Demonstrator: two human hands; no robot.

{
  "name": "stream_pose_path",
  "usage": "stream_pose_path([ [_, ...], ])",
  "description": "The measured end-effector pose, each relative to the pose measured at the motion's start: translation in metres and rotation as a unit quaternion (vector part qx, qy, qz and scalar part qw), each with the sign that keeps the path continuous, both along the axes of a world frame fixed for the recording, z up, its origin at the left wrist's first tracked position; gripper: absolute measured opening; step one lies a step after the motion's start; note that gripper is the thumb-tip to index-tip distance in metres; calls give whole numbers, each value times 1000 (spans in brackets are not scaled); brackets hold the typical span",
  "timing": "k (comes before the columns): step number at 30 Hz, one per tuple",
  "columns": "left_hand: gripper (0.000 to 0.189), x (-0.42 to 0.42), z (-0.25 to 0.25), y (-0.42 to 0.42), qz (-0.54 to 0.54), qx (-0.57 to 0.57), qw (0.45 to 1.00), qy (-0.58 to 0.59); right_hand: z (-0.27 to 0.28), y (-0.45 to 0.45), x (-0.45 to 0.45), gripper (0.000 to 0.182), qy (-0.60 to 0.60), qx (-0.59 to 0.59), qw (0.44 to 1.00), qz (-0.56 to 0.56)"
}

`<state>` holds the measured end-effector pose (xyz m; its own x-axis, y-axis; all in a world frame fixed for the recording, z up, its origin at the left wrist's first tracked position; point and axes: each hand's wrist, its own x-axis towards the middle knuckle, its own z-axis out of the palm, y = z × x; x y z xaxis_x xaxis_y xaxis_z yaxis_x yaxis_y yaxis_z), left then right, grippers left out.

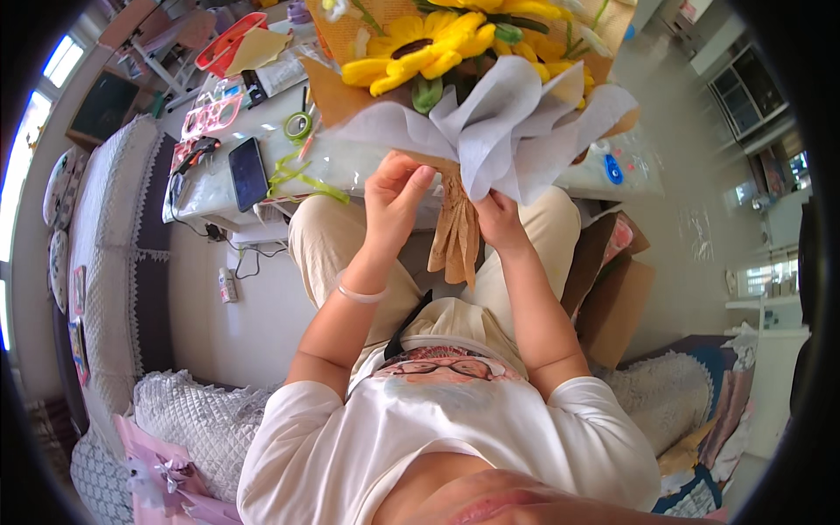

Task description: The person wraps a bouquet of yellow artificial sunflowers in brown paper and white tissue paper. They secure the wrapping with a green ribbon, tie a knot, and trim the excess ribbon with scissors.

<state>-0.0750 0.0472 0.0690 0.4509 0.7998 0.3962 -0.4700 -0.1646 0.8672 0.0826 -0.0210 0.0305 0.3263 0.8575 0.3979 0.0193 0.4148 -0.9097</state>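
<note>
A bouquet of fuzzy yellow sunflowers point(420, 49) is wrapped in printed brown paper point(338, 98) with a ruffled whitish tissue layer point(502, 125). Its gathered brown paper stem end point(454, 230) hangs down between my knees. My left hand point(397, 190) pinches the paper at the left of the neck, thumb and forefinger together. At the right of the neck my right hand point(500, 216) grips the wrapping just under the tissue; some of its fingers are hidden behind the paper.
On the covered table point(338, 161) lie a smartphone point(249, 174), a glue gun point(200, 152), green tape point(298, 126), green ribbon point(308, 180) and a blue tape dispenser point(613, 169). A red basket point(230, 42) stands at the back left. A cardboard box point(613, 308) is right of my legs, a small bottle point(227, 285) on the floor at left.
</note>
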Motion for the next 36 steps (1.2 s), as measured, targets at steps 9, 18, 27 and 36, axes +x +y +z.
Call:
stream_pose_path([
  [9, 20, 7, -16, 10, -112, -93, 984, -107, -3, -5, 11, 40, -31, 15, 996, 79],
  [18, 26, -5, -14, 31, -309, -86, 944, -70, 25, -18, -5, 40, 115, -66, 969, 207],
  [27, 58, -4, -15, 38, -360, -145, 915, -110, 36, -20, -17, 46, 172, -48, 950, 257],
  [36, 124, 16, 12, 22, -178, -245, 949, -85, 4, -11, -11, 34, 183, -115, 924, 316],
])
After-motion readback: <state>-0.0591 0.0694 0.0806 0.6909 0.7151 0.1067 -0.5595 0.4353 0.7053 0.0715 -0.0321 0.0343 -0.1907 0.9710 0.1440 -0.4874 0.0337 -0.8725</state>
